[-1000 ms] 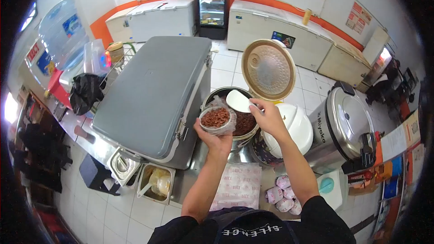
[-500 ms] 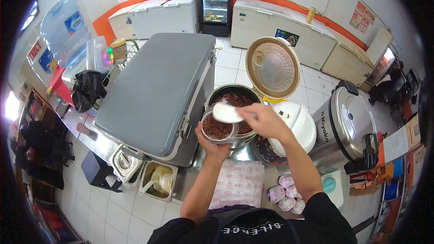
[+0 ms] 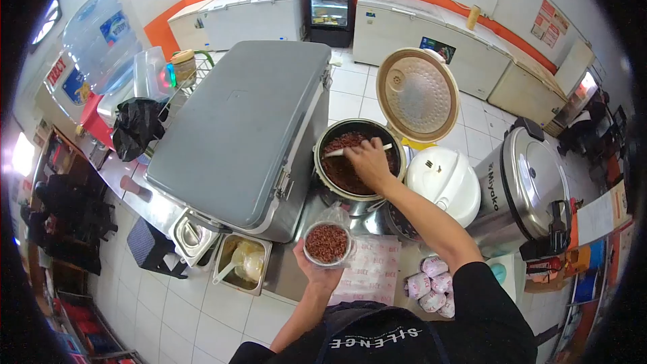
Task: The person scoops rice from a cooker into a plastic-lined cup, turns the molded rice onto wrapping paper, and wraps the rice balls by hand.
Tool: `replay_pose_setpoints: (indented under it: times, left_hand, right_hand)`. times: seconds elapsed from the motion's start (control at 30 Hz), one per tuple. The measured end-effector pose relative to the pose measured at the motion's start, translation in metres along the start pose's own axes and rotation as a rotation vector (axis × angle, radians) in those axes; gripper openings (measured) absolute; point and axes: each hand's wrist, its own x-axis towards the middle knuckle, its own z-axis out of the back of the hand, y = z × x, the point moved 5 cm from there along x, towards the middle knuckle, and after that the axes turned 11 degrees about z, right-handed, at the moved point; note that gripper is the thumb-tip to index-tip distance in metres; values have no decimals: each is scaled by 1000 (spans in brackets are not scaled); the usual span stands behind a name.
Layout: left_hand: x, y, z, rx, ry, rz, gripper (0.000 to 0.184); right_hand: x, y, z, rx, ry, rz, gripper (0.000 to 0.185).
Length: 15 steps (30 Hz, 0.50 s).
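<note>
My left hand [image 3: 313, 270] is wrapped around the side of a small bowl [image 3: 348, 254], held low in front of me. Clear plastic lines the bowl, and dark reddish-brown rice [image 3: 327, 242] fills it. My right hand [image 3: 369, 164] grips a white rice paddle [image 3: 334, 153] inside the mouth of an open rice cooker [image 3: 317, 162]. More of the dark rice [image 3: 347, 140] lies in the cooker; my hand hides part of it. Behind the pot its round lid [image 3: 418, 94] stands raised.
Left is a big grey cooler box [image 3: 236, 135]; right, a white lid [image 3: 445, 178] and a steel Miyako cooker [image 3: 495, 195]. Printed wrapping paper [image 3: 371, 273] lies nearest me, beside several wrapped bundles [image 3: 431, 283]. A steel pan [image 3: 263, 282] holds a ladle-like utensil.
My left hand has brought the bowl down toward me, away from the cooker. The paddle, over the bowl before, is now down inside the cooker with my right hand.
</note>
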Motion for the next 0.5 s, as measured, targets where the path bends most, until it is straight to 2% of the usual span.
replay_pose_setpoints:
  times: [0.07,0.1,0.2,0.23,0.33,0.37,0.4,0.47,0.5]
  left_hand:
    - [-1,-4,8,-7,-3,-28,67]
    - [-4,-9,8,-9,-7,-50,67]
    - [-5,-23,9,-25,-21,-102,66]
    - [-5,-27,8,-36,-4,-96,66]
    - [0,-31,0,-35,-1,-88,64]
    - [4,-31,-2,-46,10,-80,64]
    - [7,-31,-4,-60,20,-74,63]
    - [12,-29,-8,-47,8,-87,63]
    - [15,-28,-10,-39,0,-94,63]
  right_hand:
    - [3,24,18,44,106,147,13]
    - [1,26,30,63,113,132,14]
    - [-12,6,43,62,241,-120,14]
    - [-17,-3,45,-23,152,-170,12]
    - [-37,-16,22,147,385,-299,22]
    - [-40,-14,11,334,468,-379,32]
    - [-37,-9,10,359,534,-416,37]
    - [-25,1,19,508,550,-575,25]
    - [-21,5,14,550,568,-612,27]
